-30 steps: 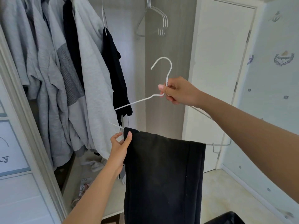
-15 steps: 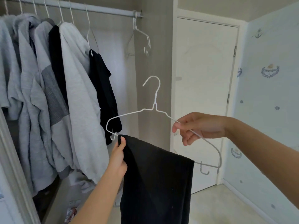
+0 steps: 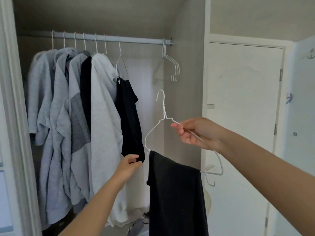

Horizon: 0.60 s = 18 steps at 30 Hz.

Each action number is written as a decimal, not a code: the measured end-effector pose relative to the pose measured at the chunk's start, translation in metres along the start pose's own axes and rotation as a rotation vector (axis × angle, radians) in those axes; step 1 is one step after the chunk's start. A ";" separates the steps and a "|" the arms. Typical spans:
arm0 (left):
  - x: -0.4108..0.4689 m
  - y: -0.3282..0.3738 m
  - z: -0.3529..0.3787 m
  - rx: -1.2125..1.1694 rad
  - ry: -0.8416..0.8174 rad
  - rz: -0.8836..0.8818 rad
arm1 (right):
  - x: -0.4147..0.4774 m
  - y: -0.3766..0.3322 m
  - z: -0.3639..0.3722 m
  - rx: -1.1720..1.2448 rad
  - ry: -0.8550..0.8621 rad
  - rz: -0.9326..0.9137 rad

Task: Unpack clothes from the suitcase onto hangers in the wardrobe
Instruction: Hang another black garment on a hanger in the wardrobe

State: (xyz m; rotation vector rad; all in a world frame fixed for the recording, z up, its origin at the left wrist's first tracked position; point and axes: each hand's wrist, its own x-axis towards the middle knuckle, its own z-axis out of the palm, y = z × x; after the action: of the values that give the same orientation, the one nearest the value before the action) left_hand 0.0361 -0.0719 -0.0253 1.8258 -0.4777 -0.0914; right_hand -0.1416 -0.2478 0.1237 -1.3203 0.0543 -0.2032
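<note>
Moved: left hand (image 3: 130, 163) off the black trousers (image 3: 175, 193), now pinching the hem of the hung black top (image 3: 129, 120) at their 10 o'clock — clearing rail (image 3: 136, 40) space, likely. Trousers draped over the white hanger (image 3: 164, 108), pinched by right hand (image 3: 194, 132). Suitcase unseen — trouser legs cut off at 6 o'clock.

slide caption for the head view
Right hand holds a white wire hanger draped with black trousers; left hand pinches a hung black t-shirt.
</note>
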 end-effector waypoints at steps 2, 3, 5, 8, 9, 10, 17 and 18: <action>0.018 0.011 -0.008 0.017 0.010 0.064 | 0.026 -0.008 0.007 0.030 0.018 0.003; 0.027 0.019 -0.011 0.024 0.018 0.105 | 0.039 -0.012 0.009 0.036 0.027 -0.002; 0.047 0.034 -0.018 0.037 0.057 0.194 | 0.065 -0.020 0.015 0.027 0.045 -0.022; 0.081 0.058 -0.034 0.112 0.142 0.344 | 0.105 -0.032 0.024 -0.003 0.069 -0.079; 0.090 0.067 -0.040 0.154 0.181 0.407 | 0.114 -0.037 0.027 -0.007 0.072 -0.095; 0.101 0.079 -0.047 0.183 0.225 0.462 | 0.122 -0.043 0.030 -0.007 0.071 -0.115; 0.185 0.173 -0.118 0.175 0.553 0.789 | 0.201 -0.108 0.066 -0.019 0.162 -0.309; 0.194 0.186 -0.126 0.166 0.551 0.800 | 0.211 -0.116 0.069 -0.014 0.169 -0.327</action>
State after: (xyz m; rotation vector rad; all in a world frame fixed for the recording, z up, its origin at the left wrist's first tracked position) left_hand 0.1996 -0.0721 0.2219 1.5999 -0.7889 0.9910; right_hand 0.0625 -0.2464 0.2693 -1.3189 -0.0182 -0.5932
